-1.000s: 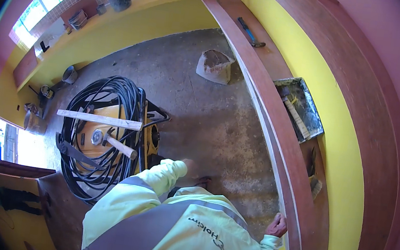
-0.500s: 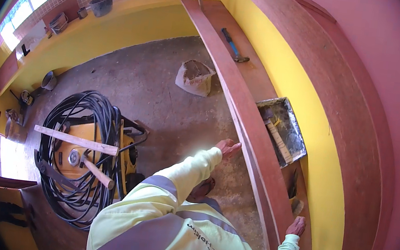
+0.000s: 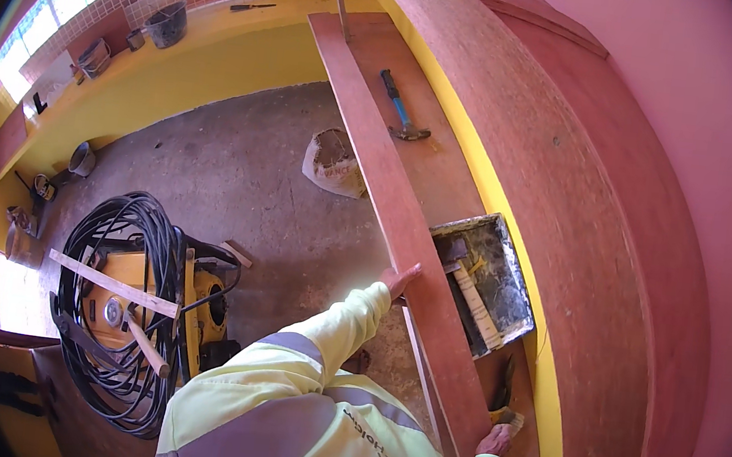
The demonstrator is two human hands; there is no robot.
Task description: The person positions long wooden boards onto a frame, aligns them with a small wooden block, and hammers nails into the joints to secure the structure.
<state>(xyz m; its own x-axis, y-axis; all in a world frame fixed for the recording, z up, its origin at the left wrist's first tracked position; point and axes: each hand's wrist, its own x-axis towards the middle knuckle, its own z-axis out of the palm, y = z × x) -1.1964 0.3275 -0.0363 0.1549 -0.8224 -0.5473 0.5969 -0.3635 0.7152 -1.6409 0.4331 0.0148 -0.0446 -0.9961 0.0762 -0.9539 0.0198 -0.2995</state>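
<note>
A pale yellow-green jacket (image 3: 280, 431) with grey bands is seen nearest; dark lettering is printed across it, set at a slant. Beside its right cuff, the right hand (image 3: 496, 439) is placed at the near end of a red-brown bench (image 3: 444, 179), against a small brush (image 3: 514, 419) with pale bristles; whether the brush is pinched by the grip cannot be told. Just beyond the brush, a dark tool (image 3: 504, 384) is laid flat, its kind unclear. The left hand (image 3: 400, 280) is set at the front edge of a long red-brown board (image 3: 440, 291), which is run along the front of the bench; its finger is extended over the board, but whether the edge is pinched by that grip cannot be told. Behind the board, a mortar-smeared tray (image 3: 519, 273) is rested on the bench, and a pale-handled hammer (image 3: 476, 304) is held in it. To the left, a yellow machine (image 3: 127, 264) is topped by coiled black cable (image 3: 150, 217), a wooden strip (image 3: 114, 282) and a wooden-handled hammer (image 3: 146, 348). Farther off, an open sack (image 3: 333, 163) is marked with faint lettering, and a blue-handled hammer (image 3: 398, 106) is laid on the bench. Farthest, a dark bucket (image 3: 166, 27) is stood on a ledge (image 3: 204, 25).
</note>
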